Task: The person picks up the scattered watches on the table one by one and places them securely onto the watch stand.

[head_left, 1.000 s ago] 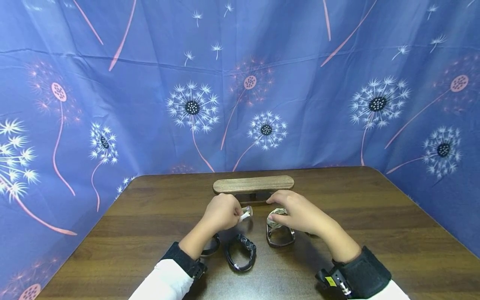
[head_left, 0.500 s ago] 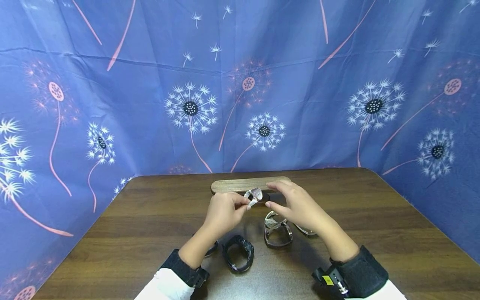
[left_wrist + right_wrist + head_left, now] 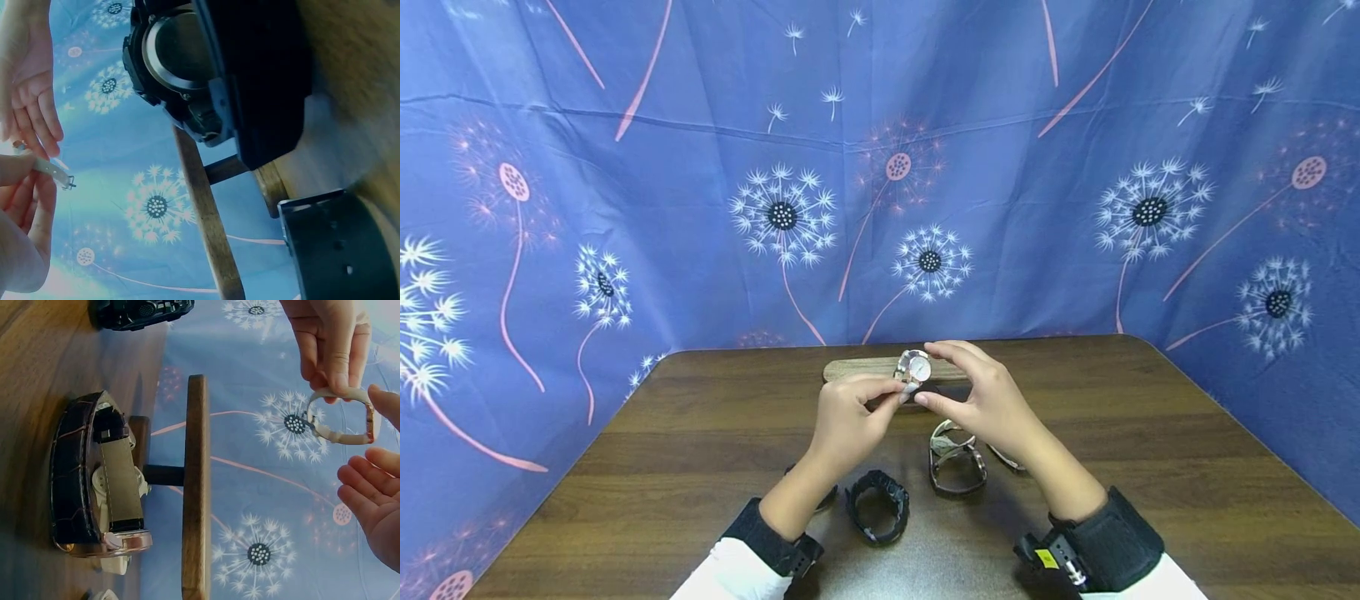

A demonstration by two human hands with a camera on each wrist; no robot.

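My left hand (image 3: 850,412) pinches the pale strap of a wristwatch (image 3: 918,368) between thumb and fingers. The watch is raised in front of the wooden watch stand (image 3: 850,367), its round white dial facing me. In the right wrist view, its strap forms a loop, with the rose-gold case toward my right hand (image 3: 378,500). That hand has its thumb and fingers spread around the dial side. Whether its fingertips touch the watch I cannot tell. In the left wrist view, the strap's buckle end (image 3: 65,180) sticks out from my left fingers.
On the table (image 3: 700,467) lie a black watch (image 3: 901,500), a dark watch (image 3: 829,500) partly behind my left wrist, a brown-strapped watch (image 3: 957,490) against a pale watch (image 3: 943,437), and another (image 3: 1006,458) partly behind my right forearm. A patterned blue cloth (image 3: 1037,208) hangs behind.
My left hand has lifted the watch from low over the table to the height of the stand's bar and turned its dial toward me. My right hand has come up close to it.
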